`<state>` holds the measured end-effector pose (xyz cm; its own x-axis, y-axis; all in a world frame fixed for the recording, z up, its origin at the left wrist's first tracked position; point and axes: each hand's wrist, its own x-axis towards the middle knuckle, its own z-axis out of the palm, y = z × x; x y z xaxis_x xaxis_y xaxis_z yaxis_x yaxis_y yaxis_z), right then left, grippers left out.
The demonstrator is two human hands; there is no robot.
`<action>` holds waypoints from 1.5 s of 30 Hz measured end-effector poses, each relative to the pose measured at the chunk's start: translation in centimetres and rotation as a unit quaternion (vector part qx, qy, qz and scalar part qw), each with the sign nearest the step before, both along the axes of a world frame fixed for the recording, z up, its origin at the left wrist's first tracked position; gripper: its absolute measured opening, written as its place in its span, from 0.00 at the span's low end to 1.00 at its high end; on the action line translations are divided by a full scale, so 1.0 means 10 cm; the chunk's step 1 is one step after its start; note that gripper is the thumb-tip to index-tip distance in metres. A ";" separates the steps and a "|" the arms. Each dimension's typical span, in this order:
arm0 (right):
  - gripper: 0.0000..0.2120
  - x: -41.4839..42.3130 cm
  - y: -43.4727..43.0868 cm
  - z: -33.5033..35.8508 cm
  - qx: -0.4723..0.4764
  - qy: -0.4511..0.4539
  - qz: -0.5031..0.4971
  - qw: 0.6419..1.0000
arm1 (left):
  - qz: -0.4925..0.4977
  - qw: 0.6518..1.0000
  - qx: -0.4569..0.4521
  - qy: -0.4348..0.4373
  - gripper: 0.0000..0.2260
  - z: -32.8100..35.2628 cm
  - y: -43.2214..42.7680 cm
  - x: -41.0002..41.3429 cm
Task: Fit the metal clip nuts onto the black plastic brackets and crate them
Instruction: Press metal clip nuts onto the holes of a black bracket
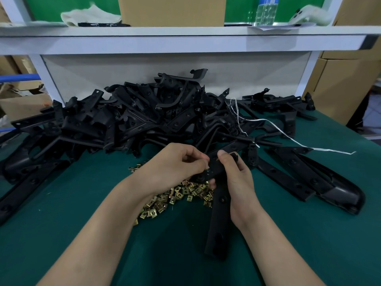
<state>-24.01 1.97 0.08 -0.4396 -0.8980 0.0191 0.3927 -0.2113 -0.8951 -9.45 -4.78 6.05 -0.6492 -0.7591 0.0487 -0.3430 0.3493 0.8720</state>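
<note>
On my feed, the left hand (177, 162) and the right hand (237, 182) meet over the middle of the green-covered desk (82, 213), both on one long black plastic bracket (218, 223). The bracket tilts, its lower end reaching toward the desk's front edge and its upper end raised between the hands. The right hand wraps that upper end, with the thumb laid over the top and the fingers curled round behind. The left hand's fingertips are bunched and pinch the bracket's left edge just beside the right thumb. I cannot tell whether a nut sits under them.

Just beneath the hands, a scatter of small brass-coloured metal clip nuts (175, 197) lies on the desk, partly hidden by the left wrist. A big tangled heap of black plastic brackets (144, 120) fills the back of the desk from the left edge across to the right. A thin white plastic string (288, 139) trails out of the heap toward the right edge. Near that edge lies a wide black bracket with a rounded glossy end (340, 195).

Above the back edge runs a white shelf (185, 32). It carries a brown cardboard box (171, 9), a clear water bottle with a blue label (265, 11) and a crumpled off-white cloth (90, 17).
</note>
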 end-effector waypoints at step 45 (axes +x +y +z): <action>0.15 -0.05 -0.05 -0.02 -0.085 0.192 -0.021 0.977 | 0.074 0.946 -0.310 -0.051 0.16 -0.09 -0.14 0.20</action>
